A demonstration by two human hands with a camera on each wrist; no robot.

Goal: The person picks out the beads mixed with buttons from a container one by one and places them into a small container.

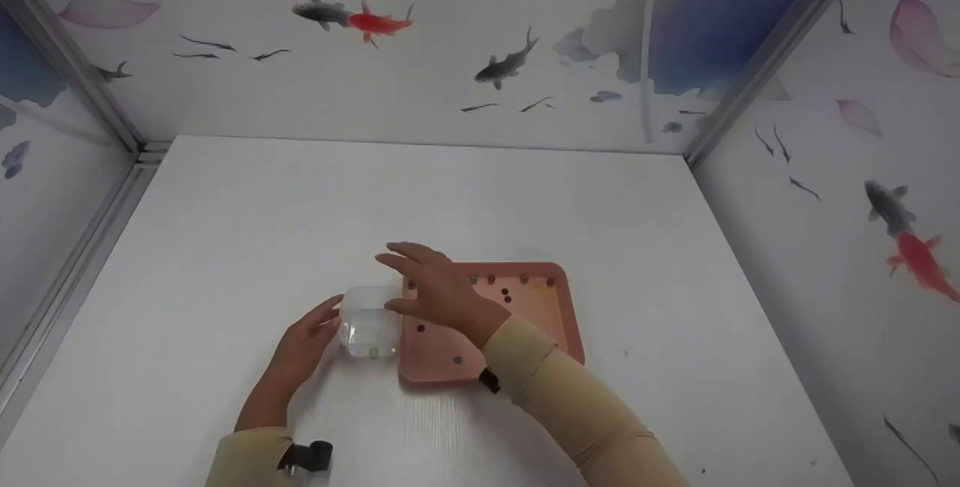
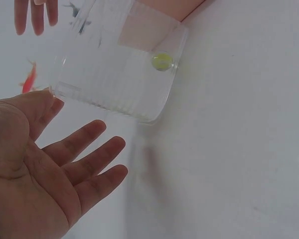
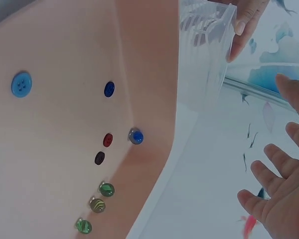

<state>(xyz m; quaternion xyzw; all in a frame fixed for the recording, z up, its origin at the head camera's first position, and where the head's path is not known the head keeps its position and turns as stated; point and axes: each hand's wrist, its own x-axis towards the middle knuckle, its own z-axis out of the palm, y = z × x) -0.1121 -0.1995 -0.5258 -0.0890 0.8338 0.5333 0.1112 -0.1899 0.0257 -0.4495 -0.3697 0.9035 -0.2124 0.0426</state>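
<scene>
A clear plastic box (image 1: pixel 367 329) stands against the left side of a pink tray (image 1: pixel 576 322). One yellow-green marble (image 2: pixel 162 61) lies at the bottom inside the box. My left hand (image 1: pixel 304 344) is at the box's left side, fingertips right at its rim and the other fingers extended and spread. Over the tray's left edge, my right hand (image 1: pixel 439 288) hovers with fingers apart and nothing in them. In the right wrist view the tray holds a light blue button (image 3: pixel 21 84), a dark blue button (image 3: pixel 109 89), a red button (image 3: pixel 107 140) and several marbles (image 3: pixel 106 189).
The white table (image 1: pixel 262 224) extends around the tray and box. Printed panels with fish and petals, such as the back wall (image 1: pixel 420 89), enclose it on three sides. A few tiny specks (image 1: pixel 625 353) lie right of the tray.
</scene>
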